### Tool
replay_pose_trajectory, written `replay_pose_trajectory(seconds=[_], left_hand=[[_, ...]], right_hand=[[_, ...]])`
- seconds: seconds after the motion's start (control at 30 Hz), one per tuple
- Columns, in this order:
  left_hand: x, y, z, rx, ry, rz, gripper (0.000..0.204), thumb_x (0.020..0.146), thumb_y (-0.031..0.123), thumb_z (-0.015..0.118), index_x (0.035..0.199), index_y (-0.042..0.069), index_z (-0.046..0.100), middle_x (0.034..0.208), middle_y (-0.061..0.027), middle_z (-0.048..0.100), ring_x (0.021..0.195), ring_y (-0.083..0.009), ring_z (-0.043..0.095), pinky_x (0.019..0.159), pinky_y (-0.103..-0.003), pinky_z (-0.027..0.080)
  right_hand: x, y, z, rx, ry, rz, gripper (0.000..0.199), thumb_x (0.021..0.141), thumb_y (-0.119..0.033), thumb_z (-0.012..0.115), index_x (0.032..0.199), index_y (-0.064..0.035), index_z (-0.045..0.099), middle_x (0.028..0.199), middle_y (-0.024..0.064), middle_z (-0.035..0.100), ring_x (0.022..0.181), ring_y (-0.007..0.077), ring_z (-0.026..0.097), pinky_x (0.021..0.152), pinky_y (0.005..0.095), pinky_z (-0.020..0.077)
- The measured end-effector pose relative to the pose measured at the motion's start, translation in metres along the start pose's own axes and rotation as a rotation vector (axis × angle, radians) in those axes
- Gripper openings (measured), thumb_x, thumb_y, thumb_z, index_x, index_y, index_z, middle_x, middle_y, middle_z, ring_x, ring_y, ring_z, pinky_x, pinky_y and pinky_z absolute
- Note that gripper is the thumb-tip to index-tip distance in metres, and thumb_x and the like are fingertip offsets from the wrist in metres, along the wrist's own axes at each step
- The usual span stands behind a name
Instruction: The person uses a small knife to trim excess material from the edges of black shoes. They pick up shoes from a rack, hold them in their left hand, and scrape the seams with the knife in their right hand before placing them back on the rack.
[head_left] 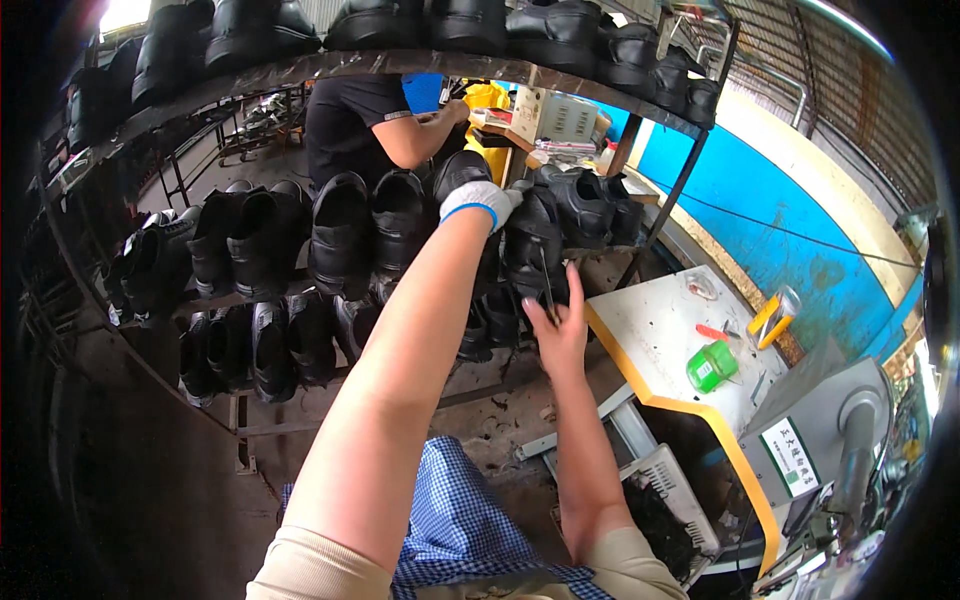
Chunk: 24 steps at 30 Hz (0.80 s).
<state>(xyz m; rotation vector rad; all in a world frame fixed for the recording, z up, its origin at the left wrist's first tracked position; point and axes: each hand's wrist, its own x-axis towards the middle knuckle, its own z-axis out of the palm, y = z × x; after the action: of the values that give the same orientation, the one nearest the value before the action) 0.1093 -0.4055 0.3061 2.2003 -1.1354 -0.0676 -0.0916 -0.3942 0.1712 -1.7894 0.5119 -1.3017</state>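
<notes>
My left hand (480, 198), in a white knit glove with a blue cuff, reaches up to the middle shelf. Its fingers bend toward the top of a black shoe (531, 232) and seem to grip it, though their tips are hidden. Behind the glove is another black shoe (462, 170). My bare right hand (562, 338) is just below the first shoe, index finger and thumb raised. Between them a thin metal tool (547, 276) points up against the shoe; its exact kind is not clear.
Rows of black shoes (340, 232) fill the metal rack (330, 66). At right, a white worktable (650, 318) holds a green container (711, 367) and a yellow-wrapped cylinder (775, 316). A grey machine (812, 440) stands beside it; a white crate (668, 500) sits below. Beyond the rack, another person (360, 125) works.
</notes>
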Motion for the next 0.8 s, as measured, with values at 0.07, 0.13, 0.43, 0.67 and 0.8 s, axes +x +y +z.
replay_pose_trajectory(seconds=[0.07, 0.13, 0.43, 0.67, 0.8], left_hand=[[-0.007, -0.004, -0.014, -0.037, -0.128, 0.056, 0.064, 0.081, 0.052, 0.069, 0.118, 0.000, 0.065, 0.114, -0.0227, 0.066, 0.106, -0.0346, 0.063, 0.091, -0.042, 0.049], [-0.015, -0.003, -0.029, -0.111, -0.396, 0.078, 0.063, 0.082, 0.054, 0.066, 0.111, -0.001, 0.068, 0.102, -0.0190, 0.069, 0.088, -0.0292, 0.064, 0.080, -0.040, 0.050], [-0.105, -0.016, -0.044, 0.434, -0.196, 0.741, 0.073, 0.069, 0.033, 0.075, 0.136, 0.012, 0.055, 0.103, -0.0169, 0.070, 0.103, -0.0337, 0.066, 0.106, -0.043, 0.040], [-0.062, -0.029, -0.033, 0.298, 0.081, 0.797, 0.054, 0.072, 0.020, 0.073, 0.125, 0.015, 0.058, 0.106, -0.0141, 0.067, 0.109, -0.0314, 0.062, 0.106, -0.048, 0.037], [-0.078, -0.043, -0.020, 0.154, 0.387, 0.867, 0.057, 0.072, 0.010, 0.074, 0.126, 0.011, 0.059, 0.127, -0.0165, 0.056, 0.123, -0.0384, 0.052, 0.109, -0.049, 0.038]], right_hand=[[0.030, -0.002, 0.019, -0.072, 0.020, -0.001, 0.079, 0.087, -0.022, 0.077, 0.150, -0.0036, 0.033, 0.103, 0.0214, 0.072, 0.096, 0.0209, 0.070, 0.081, 0.0323, 0.0541], [0.045, 0.014, 0.015, -0.159, 0.057, 0.011, 0.077, 0.086, -0.027, 0.078, 0.147, -0.0035, 0.039, 0.104, 0.0202, 0.072, 0.096, 0.0200, 0.071, 0.082, 0.0325, 0.0540], [0.056, 0.048, -0.003, -0.020, 0.069, 0.122, 0.071, 0.086, -0.024, 0.079, 0.145, -0.0018, 0.045, 0.112, 0.0124, 0.069, 0.098, 0.0155, 0.065, 0.086, 0.0272, 0.0506], [0.073, 0.069, 0.007, 0.056, 0.079, 0.123, 0.073, 0.087, -0.026, 0.077, 0.145, -0.0001, 0.042, 0.109, 0.0152, 0.069, 0.099, 0.0169, 0.065, 0.087, 0.0268, 0.0493], [0.079, 0.061, 0.003, -0.027, -0.012, 0.206, 0.069, 0.090, -0.035, 0.073, 0.142, 0.0006, 0.045, 0.096, 0.0142, 0.071, 0.079, 0.0142, 0.069, 0.077, 0.0260, 0.0508]])
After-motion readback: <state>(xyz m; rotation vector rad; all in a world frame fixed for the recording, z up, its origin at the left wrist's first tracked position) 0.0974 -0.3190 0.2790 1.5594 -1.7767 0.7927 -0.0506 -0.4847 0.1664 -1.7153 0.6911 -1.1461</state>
